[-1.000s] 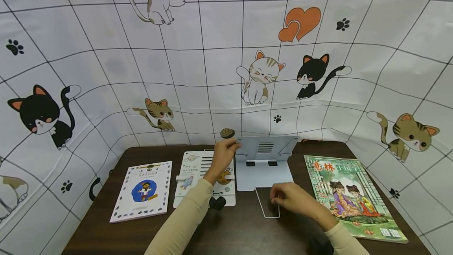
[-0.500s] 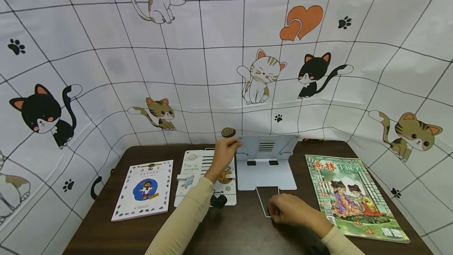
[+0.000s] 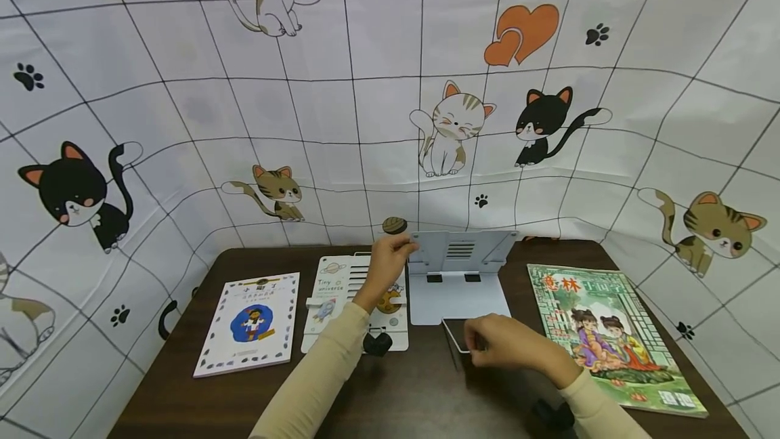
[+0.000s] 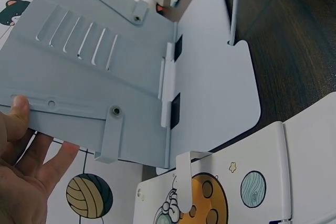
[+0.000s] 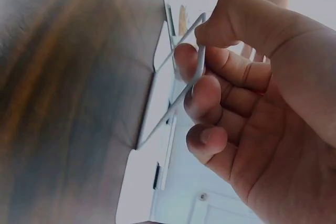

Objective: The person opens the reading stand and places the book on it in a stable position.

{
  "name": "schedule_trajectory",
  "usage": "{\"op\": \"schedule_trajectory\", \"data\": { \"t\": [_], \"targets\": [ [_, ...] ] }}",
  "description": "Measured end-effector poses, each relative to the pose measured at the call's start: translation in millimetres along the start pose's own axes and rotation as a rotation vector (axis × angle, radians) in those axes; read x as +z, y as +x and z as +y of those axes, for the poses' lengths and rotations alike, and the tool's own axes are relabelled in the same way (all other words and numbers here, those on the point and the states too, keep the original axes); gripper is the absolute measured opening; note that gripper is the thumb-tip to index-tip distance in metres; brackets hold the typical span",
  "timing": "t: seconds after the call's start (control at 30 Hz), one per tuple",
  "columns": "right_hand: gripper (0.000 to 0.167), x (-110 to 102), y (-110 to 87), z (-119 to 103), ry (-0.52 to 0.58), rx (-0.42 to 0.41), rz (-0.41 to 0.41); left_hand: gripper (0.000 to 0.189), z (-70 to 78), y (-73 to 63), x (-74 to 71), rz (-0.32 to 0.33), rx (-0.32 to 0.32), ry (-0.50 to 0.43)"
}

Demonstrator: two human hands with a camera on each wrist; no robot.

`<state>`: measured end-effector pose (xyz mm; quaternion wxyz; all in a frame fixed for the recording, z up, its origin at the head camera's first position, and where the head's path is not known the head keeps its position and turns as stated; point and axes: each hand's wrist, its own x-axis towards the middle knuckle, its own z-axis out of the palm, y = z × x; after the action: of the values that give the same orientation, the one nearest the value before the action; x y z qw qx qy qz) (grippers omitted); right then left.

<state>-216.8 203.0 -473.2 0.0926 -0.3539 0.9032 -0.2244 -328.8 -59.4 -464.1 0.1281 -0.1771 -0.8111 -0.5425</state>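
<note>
A pale grey-blue metal folding book stand (image 3: 457,300) sits at the middle of the table, its slotted panel (image 4: 84,51) raised. My left hand (image 3: 388,268) pinches that panel's left edge, thumb on the near face and fingers behind, as the left wrist view shows. Hinged at the base's front is a thin wire frame (image 5: 167,116). My right hand (image 3: 512,346) pinches its free end between thumb and fingers, and the wire is tilted up off the tabletop.
A white "Tiny universe" stand (image 3: 323,320) lies left of the metal one, partly behind my left forearm. Farther left is a white picture book (image 3: 250,324). On the right lies a green illustrated magazine (image 3: 609,330). A cat-print curtain (image 3: 378,114) hangs behind the table (image 3: 414,398).
My right hand has taken hold of the wire frame's free end and raised it from the tabletop. My left hand keeps its grip on the panel.
</note>
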Motion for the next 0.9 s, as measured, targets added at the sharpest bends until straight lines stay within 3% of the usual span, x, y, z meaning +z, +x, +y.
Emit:
{"op": "schedule_trajectory", "data": {
  "t": [0.23,0.4,0.53,0.9],
  "targets": [
    [0.023,-18,0.5,0,0.071,-0.044,0.077,0.027,1.2,0.6,0.7,-0.011,0.003,0.000],
    [0.016,-25,3.5,6,0.126,-0.056,0.266,0.031,1.5,-0.9,0.9,-0.011,0.005,0.011],
    [0.010,-18,7.7,17,0.152,-0.015,0.390,0.031,2.3,-2.1,0.8,-0.006,-0.005,0.014],
    [0.005,9,12.0,50,0.110,0.055,0.438,0.035,5.2,-3.3,-1.1,-0.010,0.011,0.025]
  ]
}}
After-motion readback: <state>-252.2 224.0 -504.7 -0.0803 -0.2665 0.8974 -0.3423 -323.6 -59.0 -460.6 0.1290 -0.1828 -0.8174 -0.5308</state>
